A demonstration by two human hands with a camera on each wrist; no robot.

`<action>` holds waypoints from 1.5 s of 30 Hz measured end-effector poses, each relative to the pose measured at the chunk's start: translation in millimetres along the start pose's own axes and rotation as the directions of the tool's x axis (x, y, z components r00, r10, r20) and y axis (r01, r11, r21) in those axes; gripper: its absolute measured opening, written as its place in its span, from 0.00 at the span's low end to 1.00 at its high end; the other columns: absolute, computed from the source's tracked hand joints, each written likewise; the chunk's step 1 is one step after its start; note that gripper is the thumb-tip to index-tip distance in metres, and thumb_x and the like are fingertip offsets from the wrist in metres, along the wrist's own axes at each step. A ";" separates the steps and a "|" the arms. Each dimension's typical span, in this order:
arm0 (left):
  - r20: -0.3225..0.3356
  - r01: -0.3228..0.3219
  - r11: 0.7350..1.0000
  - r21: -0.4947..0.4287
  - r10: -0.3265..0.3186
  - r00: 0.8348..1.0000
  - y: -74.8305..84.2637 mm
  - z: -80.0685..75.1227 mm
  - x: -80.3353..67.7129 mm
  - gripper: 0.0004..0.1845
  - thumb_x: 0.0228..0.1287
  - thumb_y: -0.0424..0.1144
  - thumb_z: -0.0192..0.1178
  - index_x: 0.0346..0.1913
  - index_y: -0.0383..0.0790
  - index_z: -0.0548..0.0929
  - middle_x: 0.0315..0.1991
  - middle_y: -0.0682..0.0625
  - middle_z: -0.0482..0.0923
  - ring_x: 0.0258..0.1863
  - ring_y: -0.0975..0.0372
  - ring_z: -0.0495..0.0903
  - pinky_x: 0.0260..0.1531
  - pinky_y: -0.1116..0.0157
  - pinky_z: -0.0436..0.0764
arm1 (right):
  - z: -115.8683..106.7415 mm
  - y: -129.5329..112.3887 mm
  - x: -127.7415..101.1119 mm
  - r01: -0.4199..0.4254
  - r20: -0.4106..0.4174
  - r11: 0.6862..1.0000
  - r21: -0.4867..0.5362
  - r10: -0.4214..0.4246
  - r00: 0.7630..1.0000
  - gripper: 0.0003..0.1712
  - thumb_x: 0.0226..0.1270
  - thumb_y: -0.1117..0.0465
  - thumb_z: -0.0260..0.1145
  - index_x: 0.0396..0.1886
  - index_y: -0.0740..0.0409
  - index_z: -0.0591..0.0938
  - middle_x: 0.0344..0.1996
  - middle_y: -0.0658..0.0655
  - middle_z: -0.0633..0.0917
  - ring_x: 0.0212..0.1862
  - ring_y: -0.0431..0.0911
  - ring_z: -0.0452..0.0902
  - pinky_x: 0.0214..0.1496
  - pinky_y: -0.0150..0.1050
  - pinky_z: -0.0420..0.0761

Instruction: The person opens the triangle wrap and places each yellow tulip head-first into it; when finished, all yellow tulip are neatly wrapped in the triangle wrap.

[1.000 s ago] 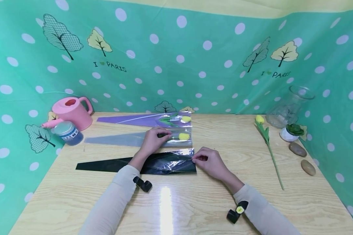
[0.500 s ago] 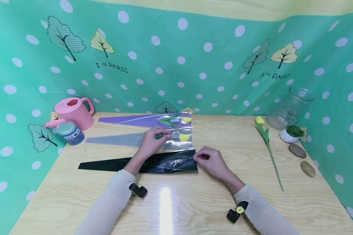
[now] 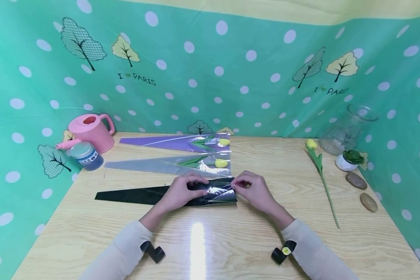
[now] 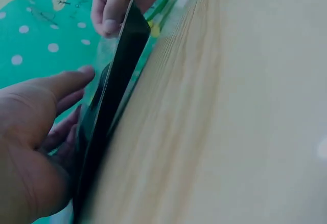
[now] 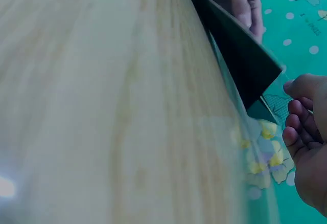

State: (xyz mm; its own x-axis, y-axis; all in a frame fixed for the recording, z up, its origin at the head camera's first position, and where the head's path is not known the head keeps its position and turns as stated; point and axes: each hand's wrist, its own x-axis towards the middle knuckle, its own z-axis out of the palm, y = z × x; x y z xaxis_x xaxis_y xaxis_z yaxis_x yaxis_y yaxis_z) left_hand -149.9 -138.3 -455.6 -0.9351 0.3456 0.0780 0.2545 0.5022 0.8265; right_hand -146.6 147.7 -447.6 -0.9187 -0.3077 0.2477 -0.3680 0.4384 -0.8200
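Note:
A long, tapering black flower sleeve (image 3: 133, 195) with a glossy clear front lies at the near side of the wooden table, its wide mouth to the right. My left hand (image 3: 182, 192) rests on the sleeve's wide part, thumb and fingers apart on the shiny film. At the mouth, my right hand (image 3: 255, 192) pinches the edge of the film between thumb and forefinger. In the right wrist view the black backing (image 5: 240, 45) stands slightly raised along its edge. Behind it lie a grey sleeve (image 3: 140, 166) and a purple sleeve (image 3: 154, 142), each holding a yellow tulip.
A single yellow tulip (image 3: 320, 171) lies to the right, near a glass vase (image 3: 343, 134), a small potted succulent (image 3: 346, 161) and two brown stones (image 3: 356, 180). At the left stand a pink watering can (image 3: 96, 136) and a blue jar (image 3: 86, 156).
My left hand has come back from the tulip in the grey sleeve and down onto the black sleeve. My right hand stays pinching at the black sleeve's mouth.

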 end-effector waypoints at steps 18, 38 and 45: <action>-0.048 -0.061 0.996 0.069 0.064 0.997 -8.9 11.9 -2.4 0.19 0.59 0.50 0.77 0.54 0.61 0.89 0.54 0.60 0.85 0.59 0.59 0.80 0.62 0.51 0.78 | -4.5 -12.1 7.5 0.042 0.009 0.999 -0.033 -0.041 0.999 0.04 0.67 0.65 0.74 0.36 0.51 0.91 0.32 0.47 0.84 0.33 0.41 0.77 0.33 0.32 0.79; -0.071 -0.070 0.994 0.083 0.076 0.995 -10.9 12.1 -4.0 0.10 0.64 0.45 0.73 0.47 0.62 0.90 0.51 0.61 0.85 0.58 0.60 0.79 0.62 0.49 0.77 | -6.7 -6.4 3.8 0.036 0.013 0.999 -0.020 -0.036 0.999 0.03 0.66 0.64 0.74 0.38 0.56 0.91 0.32 0.49 0.85 0.34 0.41 0.77 0.35 0.32 0.80; -0.096 -0.056 0.998 0.043 0.060 0.994 -10.8 11.8 -4.4 0.07 0.65 0.44 0.73 0.44 0.60 0.92 0.50 0.61 0.87 0.58 0.60 0.81 0.65 0.49 0.77 | -5.2 -5.8 4.5 0.011 0.018 1.000 0.017 -0.011 1.000 0.04 0.66 0.64 0.75 0.40 0.57 0.91 0.34 0.49 0.86 0.35 0.40 0.78 0.37 0.31 0.81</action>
State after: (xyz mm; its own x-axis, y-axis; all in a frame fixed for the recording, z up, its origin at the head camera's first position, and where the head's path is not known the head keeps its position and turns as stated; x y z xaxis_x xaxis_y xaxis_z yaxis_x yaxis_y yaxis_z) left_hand -145.6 -135.9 -471.4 -0.9374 0.2978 0.1806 0.3171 0.5152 0.7963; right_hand -149.3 148.1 -439.1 -0.9117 -0.3277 0.2478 -0.3756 0.4208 -0.8257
